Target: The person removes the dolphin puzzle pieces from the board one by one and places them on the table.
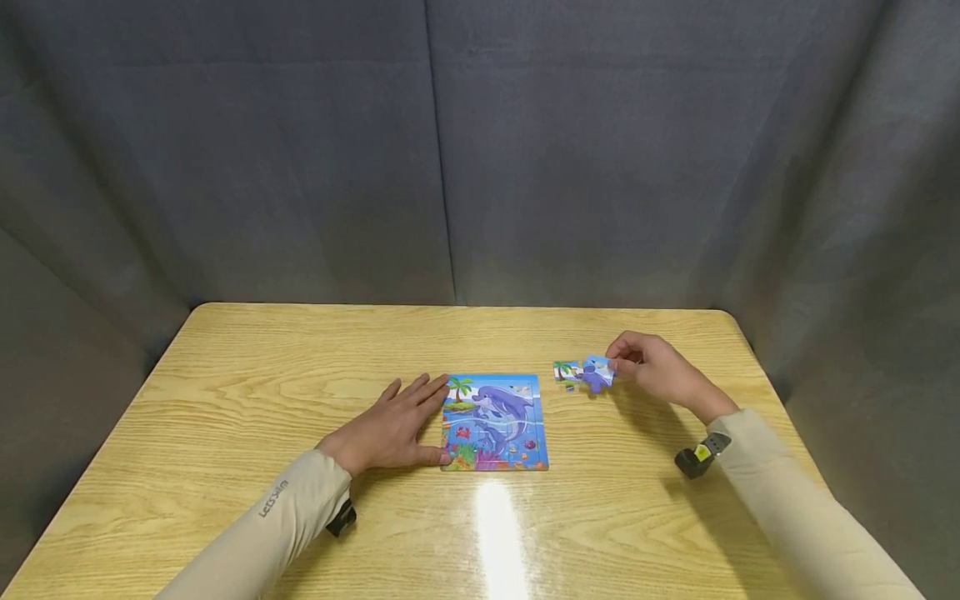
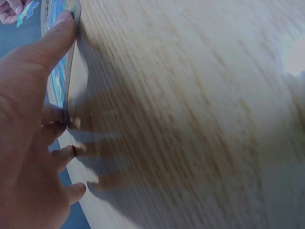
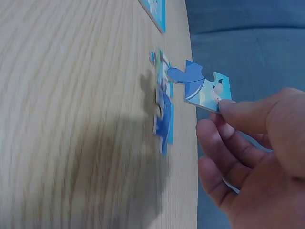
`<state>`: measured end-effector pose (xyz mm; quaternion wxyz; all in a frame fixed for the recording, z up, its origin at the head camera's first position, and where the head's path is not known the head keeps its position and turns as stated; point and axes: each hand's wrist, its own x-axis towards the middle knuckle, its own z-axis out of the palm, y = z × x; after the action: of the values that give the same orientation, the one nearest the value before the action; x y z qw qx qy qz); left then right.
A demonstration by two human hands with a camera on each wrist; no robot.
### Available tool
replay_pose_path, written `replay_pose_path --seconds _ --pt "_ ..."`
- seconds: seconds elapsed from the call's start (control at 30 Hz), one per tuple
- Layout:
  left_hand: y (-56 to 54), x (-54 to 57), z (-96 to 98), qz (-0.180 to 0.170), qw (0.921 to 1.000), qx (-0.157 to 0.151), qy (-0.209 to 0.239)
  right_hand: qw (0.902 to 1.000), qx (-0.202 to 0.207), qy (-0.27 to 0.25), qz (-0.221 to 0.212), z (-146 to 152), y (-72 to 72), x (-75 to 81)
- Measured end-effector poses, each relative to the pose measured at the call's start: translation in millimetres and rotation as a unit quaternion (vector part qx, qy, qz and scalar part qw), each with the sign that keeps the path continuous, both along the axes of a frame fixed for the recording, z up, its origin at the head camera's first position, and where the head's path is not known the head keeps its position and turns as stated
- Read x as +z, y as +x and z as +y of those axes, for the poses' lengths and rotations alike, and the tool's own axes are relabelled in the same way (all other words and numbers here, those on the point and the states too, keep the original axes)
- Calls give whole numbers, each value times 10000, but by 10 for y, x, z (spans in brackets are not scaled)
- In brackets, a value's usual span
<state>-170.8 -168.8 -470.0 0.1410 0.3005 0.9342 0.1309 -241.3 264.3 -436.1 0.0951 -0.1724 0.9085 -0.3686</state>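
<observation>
My right hand (image 1: 656,367) pinches a jigsaw piece (image 3: 202,90) between thumb and fingers, held up off the table. That piece shows purple-blue dolphin, pale blue sky and a bird. Below it on the wood lie other joined or touching pieces, a palm-tree piece (image 1: 565,372) and a dolphin piece (image 3: 164,119). My left hand (image 1: 393,429) lies with fingers spread along the left side of the square dolphin puzzle (image 1: 498,425). Its thumb rests on the puzzle's lower left corner, and the fingertips touch its upper left edge.
The wood-grain table (image 1: 300,342) bears everything, with a bright light reflection near its front. Grey curtains (image 1: 300,167) hang behind and at both sides. The loose pieces lie a short way right of the puzzle.
</observation>
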Motion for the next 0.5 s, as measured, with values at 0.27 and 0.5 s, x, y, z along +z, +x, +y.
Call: replay_pose_path --seconds 0.27,0.5 --pt "-2 -1 -2 -3 10000 -19 4 9997 -97 219 91 227 -21 15" --pt "-5 -5 0 -23 10000 -22 8 9986 -161 486 155 347 -44 -49"
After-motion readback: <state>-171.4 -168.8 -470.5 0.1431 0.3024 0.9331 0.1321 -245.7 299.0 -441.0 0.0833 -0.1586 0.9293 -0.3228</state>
